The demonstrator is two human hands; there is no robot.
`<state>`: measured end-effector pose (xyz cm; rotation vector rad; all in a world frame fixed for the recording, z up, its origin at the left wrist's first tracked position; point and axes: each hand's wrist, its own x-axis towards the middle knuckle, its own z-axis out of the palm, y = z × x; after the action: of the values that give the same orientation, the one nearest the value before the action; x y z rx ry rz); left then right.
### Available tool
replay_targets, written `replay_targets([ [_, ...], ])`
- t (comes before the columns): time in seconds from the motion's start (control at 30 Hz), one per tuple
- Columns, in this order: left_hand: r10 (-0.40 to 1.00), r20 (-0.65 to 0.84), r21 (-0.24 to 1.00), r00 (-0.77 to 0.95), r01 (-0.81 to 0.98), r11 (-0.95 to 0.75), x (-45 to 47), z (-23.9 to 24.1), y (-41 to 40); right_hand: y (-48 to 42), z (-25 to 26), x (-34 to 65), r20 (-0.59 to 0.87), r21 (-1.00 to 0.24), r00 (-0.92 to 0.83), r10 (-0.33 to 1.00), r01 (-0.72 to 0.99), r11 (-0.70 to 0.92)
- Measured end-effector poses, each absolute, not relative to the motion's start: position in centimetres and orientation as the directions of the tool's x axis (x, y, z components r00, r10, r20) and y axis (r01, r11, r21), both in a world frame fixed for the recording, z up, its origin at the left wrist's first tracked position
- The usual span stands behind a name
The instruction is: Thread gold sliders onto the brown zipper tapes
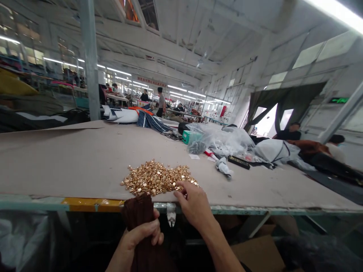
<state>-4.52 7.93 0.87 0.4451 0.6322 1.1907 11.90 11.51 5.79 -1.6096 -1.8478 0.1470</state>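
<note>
My left hand (144, 231) is closed around a bundle of dark brown fabric strips (138, 211), held upright in front of the table edge. The lower part of the bundle fades into the dark below. On the table (70, 162) lies a heap of small shiny gold-coloured metal pieces (153, 177), perhaps buttons or snaps. At the heap's near right edge is my right hand (195, 204), with thumb and forefinger bent and a little apart among the pieces. Its other fingers are mostly hidden. A small metal fitting (171, 215) hangs from the table edge between my hands.
Clear plastic bags (221, 138), a green box (186, 137), a dark tray (238, 162) and a crumpled cloth (223, 167) lie to the right. Striped fabric (150, 121) is at the far edge. A metal post (89, 60) rises at the left. Several people are farther off.
</note>
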Motion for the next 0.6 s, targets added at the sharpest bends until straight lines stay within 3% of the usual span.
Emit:
replay_targets([
  [0.23, 0.948, -0.165, 0.653, 0.273, -0.69, 0.313, -4.7, -3.0, 8.9, 13.2, 5.1, 10.3, 0.356, -0.361, -0.088, 0.93, 0.905, 0.224],
  [0.6, 0.935, -0.272, 0.683, 0.226, -0.64, 0.353, -4.1, -2.8, 8.7, 12.8, 4.4, 10.8, 0.398, -0.365, -0.099, 0.912, 0.895, 0.256],
])
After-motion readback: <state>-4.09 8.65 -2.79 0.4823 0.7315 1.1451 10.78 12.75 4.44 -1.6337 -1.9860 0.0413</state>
